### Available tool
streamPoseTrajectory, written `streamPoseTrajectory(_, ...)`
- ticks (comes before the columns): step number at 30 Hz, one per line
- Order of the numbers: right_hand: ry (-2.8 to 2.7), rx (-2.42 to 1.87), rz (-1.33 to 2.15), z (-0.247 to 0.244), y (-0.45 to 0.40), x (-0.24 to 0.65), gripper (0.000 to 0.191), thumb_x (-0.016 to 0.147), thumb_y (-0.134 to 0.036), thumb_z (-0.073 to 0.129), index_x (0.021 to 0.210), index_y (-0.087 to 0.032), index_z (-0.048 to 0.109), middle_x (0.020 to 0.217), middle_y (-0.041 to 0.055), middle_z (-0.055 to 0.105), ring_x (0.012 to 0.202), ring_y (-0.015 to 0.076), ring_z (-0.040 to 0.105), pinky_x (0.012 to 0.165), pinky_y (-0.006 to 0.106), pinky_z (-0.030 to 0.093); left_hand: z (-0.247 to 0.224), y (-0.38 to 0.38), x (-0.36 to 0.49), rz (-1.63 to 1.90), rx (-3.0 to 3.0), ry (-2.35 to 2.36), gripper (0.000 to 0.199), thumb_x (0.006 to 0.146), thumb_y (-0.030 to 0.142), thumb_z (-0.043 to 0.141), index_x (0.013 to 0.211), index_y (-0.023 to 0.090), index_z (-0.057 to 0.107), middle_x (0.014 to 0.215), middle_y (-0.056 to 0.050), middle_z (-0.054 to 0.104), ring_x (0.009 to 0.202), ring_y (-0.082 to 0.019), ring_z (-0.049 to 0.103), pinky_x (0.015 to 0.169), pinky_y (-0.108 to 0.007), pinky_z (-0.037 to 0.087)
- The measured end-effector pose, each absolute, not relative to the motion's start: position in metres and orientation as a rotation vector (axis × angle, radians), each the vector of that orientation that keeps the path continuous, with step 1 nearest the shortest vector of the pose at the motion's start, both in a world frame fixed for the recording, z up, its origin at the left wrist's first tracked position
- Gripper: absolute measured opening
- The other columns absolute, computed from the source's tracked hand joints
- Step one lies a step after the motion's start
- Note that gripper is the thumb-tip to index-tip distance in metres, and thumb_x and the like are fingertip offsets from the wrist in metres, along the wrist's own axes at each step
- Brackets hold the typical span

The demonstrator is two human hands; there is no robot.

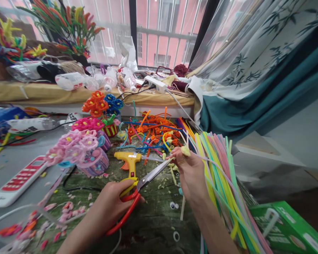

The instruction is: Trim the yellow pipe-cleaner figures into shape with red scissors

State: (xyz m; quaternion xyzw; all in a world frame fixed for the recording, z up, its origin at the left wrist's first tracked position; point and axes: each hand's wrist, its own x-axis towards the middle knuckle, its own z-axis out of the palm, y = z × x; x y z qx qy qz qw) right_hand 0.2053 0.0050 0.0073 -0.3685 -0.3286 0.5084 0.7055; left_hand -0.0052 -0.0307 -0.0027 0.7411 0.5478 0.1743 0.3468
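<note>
Red-and-yellow-handled scissors are held by my left hand, whose fingers wrap round the handles. The blades point up and right, their tips close to the fingertips of my right hand. Those fingers pinch a small pale yellow fuzzy piece, from which a thin stem rises. A yellow glue gun lies on the dark green mat just beyond the scissors. Right of my right hand lies a thick bundle of pastel pipe cleaners.
Flower pots with pink and orange fuzzy flowers stand at left. Orange and blue pieces pile up behind the glue gun. A white-and-red box lies far left, a green box lower right. A power strip rests on the ledge.
</note>
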Motion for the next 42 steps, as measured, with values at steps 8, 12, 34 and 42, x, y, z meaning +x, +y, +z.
streamPoseTrajectory(8, -0.731, -0.815, 1.134, 0.008, 0.005, 0.204, 0.026, 0.065, -0.042, 0.088, 0.072, -0.021, 0.076, 0.072, -0.0016, 0.068, 0.064, 0.0131, 0.061, 0.066, 0.028, 0.049, -0.001, -0.03, -0.004, 0.463, 1.935, 1.424, 0.033, 0.077, 0.041, 0.061, 0.059, 0.02, 0.044, 0.054, 0.008, 0.042, 0.054, -0.009, 0.036, 0.052, -0.02, 0.025)
streamPoseTrajectory(12, -0.731, -0.829, 1.126, 0.008, 0.004, 0.204, 0.026, 0.065, -0.042, 0.087, 0.071, -0.021, 0.076, 0.072, -0.0012, 0.068, 0.064, 0.0137, 0.061, 0.066, 0.029, 0.048, -0.003, -0.031, -0.005, 0.451, 1.949, 1.426, 0.032, 0.078, 0.041, 0.06, 0.059, 0.02, 0.045, 0.054, 0.008, 0.041, 0.054, -0.009, 0.035, 0.052, -0.02, 0.025)
streamPoseTrajectory(34, -0.769, -0.821, 1.091, 0.009, 0.004, 0.205, 0.022, 0.07, -0.042, 0.084, 0.072, -0.021, 0.076, 0.073, -0.0004, 0.07, 0.07, 0.0154, 0.063, 0.076, 0.032, 0.048, -0.004, -0.031, -0.006, 0.437, 1.99, 1.452, 0.037, 0.078, 0.043, 0.059, 0.056, 0.02, 0.039, 0.052, 0.009, 0.034, 0.052, -0.009, 0.03, 0.051, -0.02, 0.023)
streamPoseTrajectory(42, -0.635, -0.865, 1.04, 0.006, 0.008, 0.206, 0.029, 0.062, -0.046, 0.088, 0.072, -0.021, 0.076, 0.072, -0.0006, 0.069, 0.069, 0.0149, 0.059, 0.073, 0.033, 0.048, 0.006, -0.029, -0.003, 0.493, 1.907, 1.534, 0.027, 0.073, 0.043, 0.052, 0.059, 0.022, 0.044, 0.055, 0.004, 0.051, 0.055, -0.012, 0.045, 0.054, -0.021, 0.032)
